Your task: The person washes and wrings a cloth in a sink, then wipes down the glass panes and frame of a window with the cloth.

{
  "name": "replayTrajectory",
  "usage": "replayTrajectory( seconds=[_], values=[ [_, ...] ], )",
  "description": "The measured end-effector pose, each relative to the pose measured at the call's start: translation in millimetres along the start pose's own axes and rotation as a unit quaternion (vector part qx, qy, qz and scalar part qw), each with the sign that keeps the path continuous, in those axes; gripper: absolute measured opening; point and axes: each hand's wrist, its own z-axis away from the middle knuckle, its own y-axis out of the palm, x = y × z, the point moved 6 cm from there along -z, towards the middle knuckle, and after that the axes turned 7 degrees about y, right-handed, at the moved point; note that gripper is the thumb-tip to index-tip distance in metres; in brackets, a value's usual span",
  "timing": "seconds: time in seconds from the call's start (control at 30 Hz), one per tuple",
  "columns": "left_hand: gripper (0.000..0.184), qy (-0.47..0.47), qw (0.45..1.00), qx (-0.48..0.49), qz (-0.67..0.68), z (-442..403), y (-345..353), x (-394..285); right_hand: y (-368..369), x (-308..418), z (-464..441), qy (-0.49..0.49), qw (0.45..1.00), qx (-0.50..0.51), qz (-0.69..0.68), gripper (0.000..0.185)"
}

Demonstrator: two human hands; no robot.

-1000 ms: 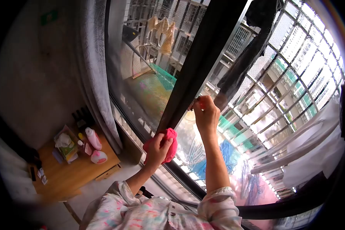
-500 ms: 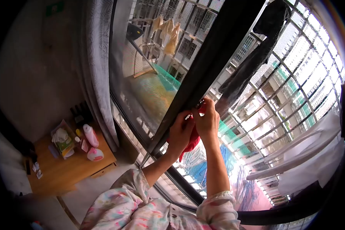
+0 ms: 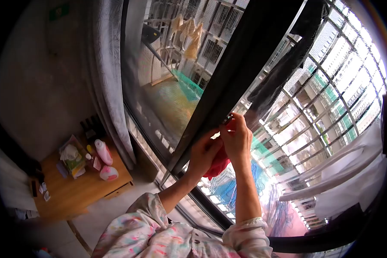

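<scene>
Both hands are close together at the edge of the dark window frame (image 3: 241, 73). A bunched red cloth (image 3: 219, 167) hangs between and below them. My left hand (image 3: 201, 155) is closed round the cloth, its thumb and fingertips near the frame. My right hand (image 3: 237, 139) pinches a bit of the cloth with fingertips raised to a small dark fitting (image 3: 228, 119) on the frame edge, possibly the window latch. Part of the cloth is hidden behind the fingers.
On the left, a wooden desk (image 3: 81, 198) bears a pink-and-white bottle (image 3: 103, 151), a tissue pack and other small items. A grey curtain (image 3: 109, 81) hangs beside the window. Outside are a metal grille (image 3: 318, 71), dark hanging clothing (image 3: 284, 71) and white cloths (image 3: 352, 172).
My hands have shifted slightly right in view. The cloth now hangs more bunched below the left hand, and the right fingertips sit a little lower along the frame edge.
</scene>
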Motion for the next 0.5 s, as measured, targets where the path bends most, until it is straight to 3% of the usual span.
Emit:
replayTrajectory(
  seconds=[0.5],
  values=[
    [0.044,-0.032,0.967,0.254,0.001,70.5,74.4,7.6,-108.6,-48.7,78.9,0.071,0.995,-0.061,-0.032,0.033]
  ],
)
